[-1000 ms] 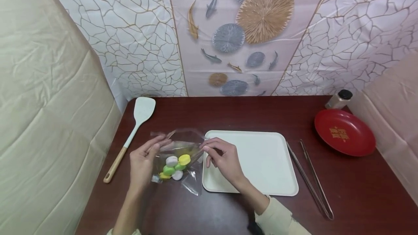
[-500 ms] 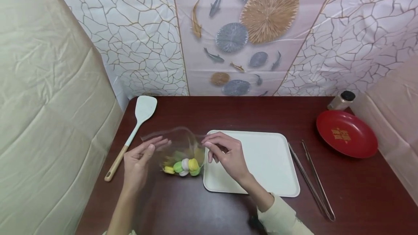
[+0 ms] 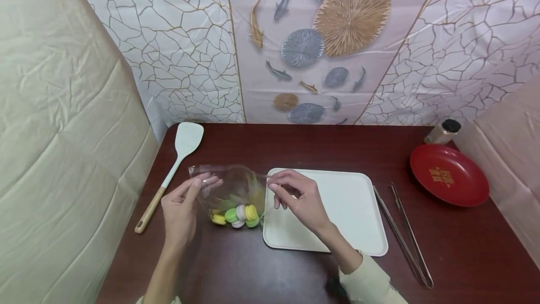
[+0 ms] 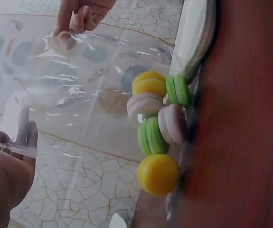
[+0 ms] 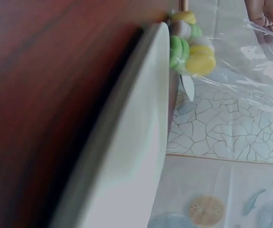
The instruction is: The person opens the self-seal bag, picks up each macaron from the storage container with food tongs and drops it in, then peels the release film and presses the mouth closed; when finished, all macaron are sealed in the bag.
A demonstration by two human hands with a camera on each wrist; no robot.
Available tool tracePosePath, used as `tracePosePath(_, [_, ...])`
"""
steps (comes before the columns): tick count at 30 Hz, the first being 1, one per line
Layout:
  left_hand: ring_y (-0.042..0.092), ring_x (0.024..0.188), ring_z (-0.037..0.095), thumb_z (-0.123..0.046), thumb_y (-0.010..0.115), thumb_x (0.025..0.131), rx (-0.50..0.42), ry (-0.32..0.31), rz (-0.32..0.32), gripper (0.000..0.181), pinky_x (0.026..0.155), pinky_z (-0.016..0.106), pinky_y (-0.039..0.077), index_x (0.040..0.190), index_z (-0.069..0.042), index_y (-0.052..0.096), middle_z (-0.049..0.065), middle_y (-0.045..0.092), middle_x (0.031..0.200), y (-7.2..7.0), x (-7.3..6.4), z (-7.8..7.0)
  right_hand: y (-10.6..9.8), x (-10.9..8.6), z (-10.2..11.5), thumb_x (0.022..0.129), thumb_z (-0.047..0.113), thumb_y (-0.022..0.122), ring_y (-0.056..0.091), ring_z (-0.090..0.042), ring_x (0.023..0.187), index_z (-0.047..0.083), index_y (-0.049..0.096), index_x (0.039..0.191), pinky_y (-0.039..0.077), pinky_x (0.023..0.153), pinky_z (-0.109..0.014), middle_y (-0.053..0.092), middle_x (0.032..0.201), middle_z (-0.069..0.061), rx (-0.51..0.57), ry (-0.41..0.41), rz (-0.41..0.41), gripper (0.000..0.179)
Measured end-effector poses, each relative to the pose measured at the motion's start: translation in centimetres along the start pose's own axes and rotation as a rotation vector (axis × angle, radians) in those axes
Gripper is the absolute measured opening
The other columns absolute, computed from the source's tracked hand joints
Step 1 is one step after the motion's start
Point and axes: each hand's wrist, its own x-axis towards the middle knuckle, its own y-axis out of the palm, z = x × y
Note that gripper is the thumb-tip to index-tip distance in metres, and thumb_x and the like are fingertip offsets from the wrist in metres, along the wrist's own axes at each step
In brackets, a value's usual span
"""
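Observation:
A clear plastic zip bag stands upright between my hands, its zip edge spread wide at the top. Several toy-like macarons lie along its bottom, among them a yellow macaron, a green macaron and a pale lilac macaron. At the bag's upper left side, my left hand pinches the plastic between thumb and fingers, which reach along it. My right hand pinches the upper right corner with thumb and index finger, over the left edge of the white tray.
A white spatula with a wooden handle lies at the left. Right of the tray are metal tongs, a red oval plate and a black-capped jar. Patterned cloth hangs behind the dark red table.
The bag has gone from slanted to upright, and the macarons have shifted right into a row along its bottom. My hands have moved a little apart. The head view has shifted slightly.

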Motion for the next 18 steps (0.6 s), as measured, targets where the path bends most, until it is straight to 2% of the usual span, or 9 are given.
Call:
tracePosePath(2, [0.084,0.103,0.027,0.000,0.055,0.113,-0.018,0.023,0.000,0.030,0.109,0.032,0.057,0.127,0.026,0.064,0.011,0.084,0.113,0.2,0.0,-0.1,0.2,0.7,0.5,0.098,-0.017,0.070,0.063,-0.014,0.057,-0.005,0.076,0.110,0.050,0.053,-0.021,0.070,0.112,-0.020,-0.027,-0.073,-0.063,0.018])
tracePosePath(4, [0.084,0.103,0.026,0.000,0.055,0.113,-0.007,0.033,-0.003,0.029,0.113,0.032,0.054,0.126,0.024,0.066,0.010,0.085,0.112,0.3,0.1,-0.2,0.6,1.6,1.4,0.097,-0.019,0.069,0.061,-0.013,0.059,-0.006,0.075,0.111,0.051,0.056,-0.019,0.068,0.110,-0.021,-0.079,-0.198,-0.120,0.020])
tracePosePath(6, [0.084,0.101,0.026,-0.001,0.055,0.114,0.020,0.039,-0.010,0.029,0.117,0.033,0.050,0.126,0.022,0.067,0.010,0.085,0.110,0.5,0.2,-0.3,1.3,2.7,2.5,0.096,-0.018,0.070,0.063,-0.014,0.066,-0.005,0.076,0.109,0.055,0.062,-0.018,0.068,0.109,-0.020,-0.181,-0.338,-0.126,0.019])
tracePosePath(8, [0.084,0.100,0.025,-0.004,0.056,0.114,0.063,0.040,-0.024,0.030,0.116,0.032,0.051,0.126,0.021,0.068,0.009,0.085,0.107,0.6,0.2,-0.5,2.4,3.8,3.5,0.095,-0.015,0.072,0.068,-0.017,0.075,-0.005,0.077,0.108,0.058,0.069,-0.017,0.069,0.108,-0.019,-0.302,-0.468,-0.046,0.017])
tracePosePath(10, [0.084,0.101,0.022,-0.006,0.059,0.114,0.109,0.038,-0.048,0.030,0.112,0.031,0.054,0.125,0.019,0.070,0.007,0.086,0.105,0.7,0.1,-0.8,3.7,4.9,4.3,0.095,-0.009,0.076,0.073,-0.018,0.087,-0.003,0.078,0.112,0.060,0.077,-0.016,0.071,0.111,-0.015,-0.439,-0.557,0.088,0.018])
tracePosePath(11, [0.084,0.101,0.020,-0.007,0.060,0.113,0.135,0.035,-0.066,0.030,0.109,0.030,0.056,0.124,0.018,0.072,0.006,0.086,0.105,0.7,0.0,-0.9,4.5,5.3,4.5,0.096,-0.006,0.077,0.073,-0.017,0.086,-0.003,0.078,0.116,0.060,0.077,-0.015,0.071,0.113,-0.014,-0.500,-0.588,0.159,0.020])
tracePosePath(14, [0.081,0.090,0.010,-0.006,0.064,0.111,0.223,0.023,-0.134,0.024,0.092,0.023,0.059,0.119,0.011,0.078,-0.001,0.086,0.101,0.9,-0.3,-1.4,6.4,6.5,4.9,0.100,0.001,0.076,0.069,-0.009,0.075,0.000,0.077,0.124,0.055,0.067,-0.011,0.070,0.117,-0.009,-0.669,-0.645,0.310,0.024])
tracePosePath(15, [0.076,0.080,0.005,-0.005,0.065,0.110,0.252,0.016,-0.157,0.021,0.082,0.020,0.059,0.118,0.009,0.079,-0.003,0.085,0.098,0.9,-0.3,-1.5,6.9,6.8,4.9,0.101,0.003,0.074,0.065,-0.007,0.069,0.001,0.076,0.126,0.052,0.062,-0.011,0.069,0.117,-0.008,-0.720,-0.658,0.336,0.025])
tracePosePath(18, [0.059,0.065,-0.001,-0.002,0.066,0.109,0.355,0.020,-0.186,0.019,0.066,0.015,0.051,0.117,0.005,0.081,-0.010,0.083,0.094,1.2,-0.5,-1.8,7.9,7.5,4.8,0.102,0.001,0.069,0.054,-0.005,0.058,0.002,0.075,0.129,0.047,0.054,-0.013,0.068,0.115,-0.005,-0.830,-0.680,0.367,0.027])
